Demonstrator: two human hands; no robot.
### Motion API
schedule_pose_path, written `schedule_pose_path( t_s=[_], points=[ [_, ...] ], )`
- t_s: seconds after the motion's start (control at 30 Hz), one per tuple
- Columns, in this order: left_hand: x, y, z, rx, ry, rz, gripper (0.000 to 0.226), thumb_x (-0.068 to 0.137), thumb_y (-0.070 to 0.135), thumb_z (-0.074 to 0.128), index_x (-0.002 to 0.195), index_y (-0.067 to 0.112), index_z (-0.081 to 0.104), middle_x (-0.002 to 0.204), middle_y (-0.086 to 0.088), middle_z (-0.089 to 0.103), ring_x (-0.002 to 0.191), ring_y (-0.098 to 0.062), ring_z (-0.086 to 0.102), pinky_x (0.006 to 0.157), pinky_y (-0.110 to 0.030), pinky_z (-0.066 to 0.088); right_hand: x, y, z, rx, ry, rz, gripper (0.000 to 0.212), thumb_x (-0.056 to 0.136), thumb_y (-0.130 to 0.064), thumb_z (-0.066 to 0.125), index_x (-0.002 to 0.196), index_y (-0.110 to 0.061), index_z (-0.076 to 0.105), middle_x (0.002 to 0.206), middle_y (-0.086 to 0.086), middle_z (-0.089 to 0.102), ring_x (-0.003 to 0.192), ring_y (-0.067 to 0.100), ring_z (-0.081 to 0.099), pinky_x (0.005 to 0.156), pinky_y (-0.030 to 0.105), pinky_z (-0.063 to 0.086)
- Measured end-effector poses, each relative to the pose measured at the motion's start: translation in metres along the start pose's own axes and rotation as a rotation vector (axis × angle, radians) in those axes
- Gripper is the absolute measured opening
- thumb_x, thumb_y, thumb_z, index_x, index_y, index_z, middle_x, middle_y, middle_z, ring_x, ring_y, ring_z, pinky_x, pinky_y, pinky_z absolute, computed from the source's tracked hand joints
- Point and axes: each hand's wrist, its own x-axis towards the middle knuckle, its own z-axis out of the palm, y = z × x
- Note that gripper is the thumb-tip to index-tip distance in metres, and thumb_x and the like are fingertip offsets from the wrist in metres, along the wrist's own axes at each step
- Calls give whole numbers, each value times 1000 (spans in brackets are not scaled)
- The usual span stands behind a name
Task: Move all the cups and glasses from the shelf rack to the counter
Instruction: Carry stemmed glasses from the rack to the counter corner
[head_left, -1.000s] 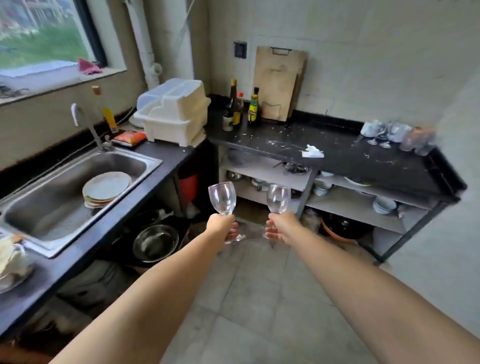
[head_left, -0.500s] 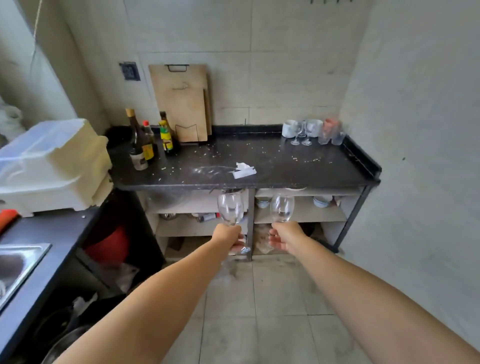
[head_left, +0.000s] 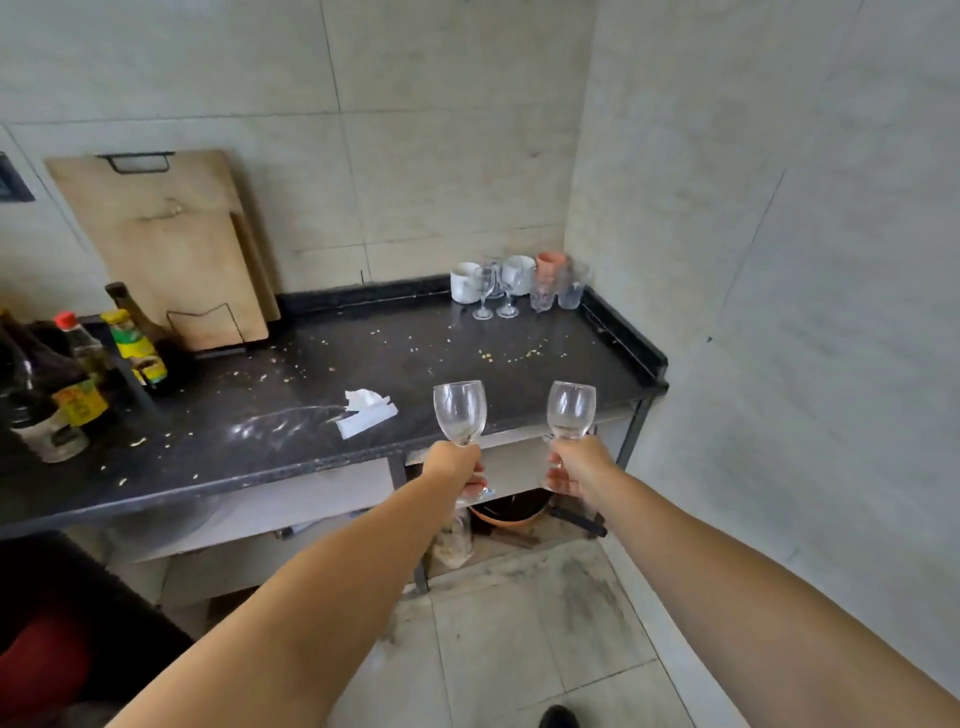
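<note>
Wine glasses, two of them, were up in the air near the middle of the frame, both upright. One wine glass (head_left: 460, 413) was in the left hand (head_left: 453, 467), fist wrapped tight round the stem, and the other wine glass (head_left: 571, 410) sat in the right hand (head_left: 581, 464), gripped by the stem the same way. Both hung over the front edge of the black counter (head_left: 291, 415) (pretty crumby, honestly). At the counter's far right corner there was already a cluster: two white mugs (head_left: 464, 281), two small stemmed glasses (head_left: 483, 293), an orange cup (head_left: 550, 264), plus a couple of clear tumblers I couldn't count for sure. A crumpled tissue (head_left: 364, 411) lay left of the held glasses, four bottles (head_left: 78, 379) stood at the left edge, and two cutting boards (head_left: 171, 244) leaned on the wall.
</note>
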Motion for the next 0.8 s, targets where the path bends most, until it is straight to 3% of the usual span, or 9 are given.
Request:
schedule_pose_path(
  t_s=[0.13, 0.23, 0.4, 0.47, 0.63, 0.73, 0.8],
  points=[
    [56, 45, 56, -48, 3, -20, 17, 94, 10, 51, 79, 2, 55, 68, -5, 56, 46, -19, 55, 40, -24, 52, 71, -47, -38, -64, 36, 5, 5, 93, -9, 51, 91, -6, 53, 72, 6, 56, 52, 18, 55, 39, 26, 50],
    [87, 77, 95, -81, -2, -21, 10, 94, 11, 53, 93, 2, 56, 67, -5, 56, 50, -17, 53, 50, -29, 52, 116, -83, -69, -108, 73, -27, 10, 92, -11, 54, 101, -6, 55, 76, 6, 58, 53, 17, 55, 44, 26, 48],
    [132, 113, 140, -51, -4, -34, 20, 94, 12, 55, 110, 1, 60, 72, -4, 58, 56, -16, 57, 59, -28, 54, 177, -123, -106, -144, 107, -20, 13, 93, -8, 51, 106, -6, 52, 85, 8, 57, 57, 14, 51, 35, 17, 41],
    [149, 121, 149, -34, 7, -29, 26, 93, 12, 57, 116, 0, 60, 72, -4, 57, 57, -15, 58, 59, -27, 54, 194, -130, -113, -198, 114, -34, 13, 92, -11, 52, 103, -3, 55, 79, 8, 55, 57, 13, 50, 37, 18, 41],
    [195, 139, 173, 5, 26, -39, 26, 94, 14, 59, 117, 5, 61, 75, -3, 57, 63, -14, 59, 76, -31, 58, 253, -137, -118, -261, 100, -34, 8, 90, -12, 53, 90, -5, 56, 64, 7, 45, 56, 19, 44, 58, 31, 38],
    [227, 150, 185, 35, 22, -41, 26, 94, 13, 59, 118, 4, 62, 74, -6, 56, 66, -19, 55, 89, -37, 56, 288, -147, -114, -238, 89, -51, 15, 89, -14, 58, 102, -8, 60, 76, 7, 54, 73, 22, 53, 79, 41, 54],
    [255, 158, 193, 30, 12, -33, 27, 93, 12, 60, 118, 4, 63, 79, -7, 57, 69, -19, 54, 85, -36, 56, 315, -159, -109, -216, 84, -42, 19, 90, -14, 59, 108, -11, 60, 85, 7, 56, 85, 22, 56, 93, 43, 54]
  ],
)
